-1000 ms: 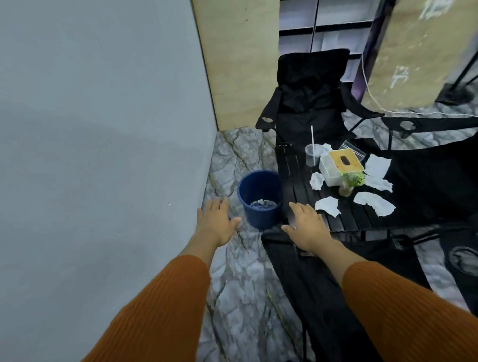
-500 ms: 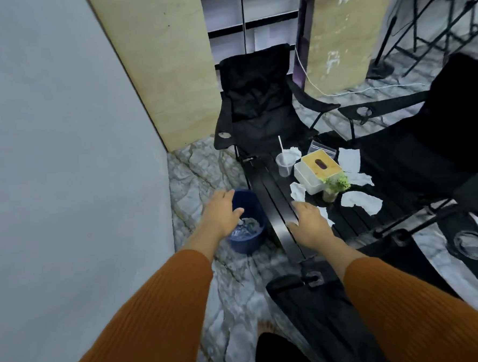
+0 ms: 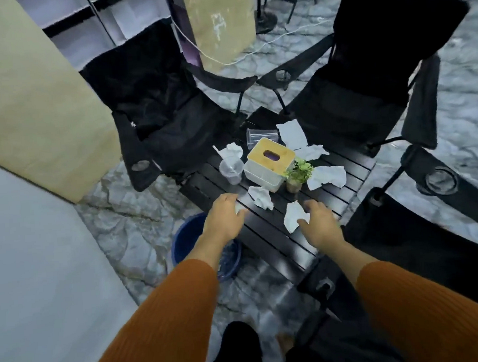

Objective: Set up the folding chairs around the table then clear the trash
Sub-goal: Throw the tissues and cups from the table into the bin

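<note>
A: From where is the scene viewed?
B: From head height. One wide-angle view is directed forward and steeply down onto the table (image 3: 263, 235).
A: How near?
B: Near. The middle of the frame is filled by the table.

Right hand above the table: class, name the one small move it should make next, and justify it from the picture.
Probably close the right hand on the crumpled tissue by its thumb, bound for the blue bin beside the table. The chairs already stand open, the hand is open, and other tissues litter the slats.
</note>
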`<action>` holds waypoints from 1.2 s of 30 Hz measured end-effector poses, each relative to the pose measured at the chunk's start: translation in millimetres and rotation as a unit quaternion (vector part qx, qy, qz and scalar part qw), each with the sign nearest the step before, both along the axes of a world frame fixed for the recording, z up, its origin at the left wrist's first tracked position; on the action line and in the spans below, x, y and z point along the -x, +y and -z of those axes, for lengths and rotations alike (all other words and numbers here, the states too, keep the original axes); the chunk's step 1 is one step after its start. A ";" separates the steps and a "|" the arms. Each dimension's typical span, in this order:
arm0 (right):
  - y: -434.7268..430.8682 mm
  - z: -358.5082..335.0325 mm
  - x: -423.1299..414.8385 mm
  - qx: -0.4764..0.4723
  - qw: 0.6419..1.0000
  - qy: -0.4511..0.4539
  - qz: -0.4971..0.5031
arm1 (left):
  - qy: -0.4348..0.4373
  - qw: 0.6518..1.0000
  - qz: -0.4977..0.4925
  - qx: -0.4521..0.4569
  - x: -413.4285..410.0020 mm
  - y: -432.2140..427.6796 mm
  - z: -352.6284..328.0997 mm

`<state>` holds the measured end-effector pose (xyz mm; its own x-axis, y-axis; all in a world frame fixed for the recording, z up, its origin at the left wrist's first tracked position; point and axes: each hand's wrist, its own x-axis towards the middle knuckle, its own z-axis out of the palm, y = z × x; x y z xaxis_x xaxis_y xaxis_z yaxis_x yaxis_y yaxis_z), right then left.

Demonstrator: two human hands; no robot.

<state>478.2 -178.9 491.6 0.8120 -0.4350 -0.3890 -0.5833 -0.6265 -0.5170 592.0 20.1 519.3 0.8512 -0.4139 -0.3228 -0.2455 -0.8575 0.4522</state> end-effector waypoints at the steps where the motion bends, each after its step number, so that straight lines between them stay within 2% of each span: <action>1: -0.8 13.3 -2.5 -0.003 1.000 0.007 0.019 | 0.013 1.000 0.007 0.002 -7.7 -5.3 16.9; 4: -4.9 55.0 -9.3 0.004 0.997 0.011 0.071 | 0.033 0.999 0.032 0.001 -26.4 -22.3 68.7; 7: -8.1 102.4 -17.8 0.020 0.996 0.040 0.083 | 0.030 0.998 0.052 -0.005 -40.1 -39.3 123.5; 14: -25.8 214.4 -47.7 0.078 0.995 0.068 -0.014 | -0.023 0.996 0.091 -0.006 -84.4 -84.7 248.9; 18: -37.6 254.3 -65.9 0.077 0.993 0.088 -0.032 | -0.011 0.995 0.096 0.001 -100.7 -100.6 291.0; 23: -37.6 270.8 -72.1 0.072 0.997 0.019 -0.006 | -0.052 0.991 0.103 0.069 -102.1 -97.2 306.9; 25: -28.7 265.7 -73.7 0.050 0.999 -0.009 0.012 | -0.049 0.991 0.057 0.106 -100.7 -84.2 304.3; 30: 25.8 242.6 -95.2 -0.014 0.996 -0.083 0.008 | -0.059 0.965 -0.169 0.192 -98.1 -7.9 281.7; 33: 83.0 233.4 -114.6 -0.083 0.990 -0.112 -0.006 | -0.060 0.953 -0.232 0.183 -94.4 55.4 276.7; 36: 142.1 237.3 -129.7 -0.127 0.986 -0.099 -0.036 | -0.041 0.953 -0.267 0.135 -88.8 116.5 291.5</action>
<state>607.9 -36.8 254.3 0.9080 -0.2823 -0.3094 -0.4144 -0.4980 -0.7617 680.8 136.6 227.8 0.9816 0.0269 -0.1892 0.1495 -0.7247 0.6727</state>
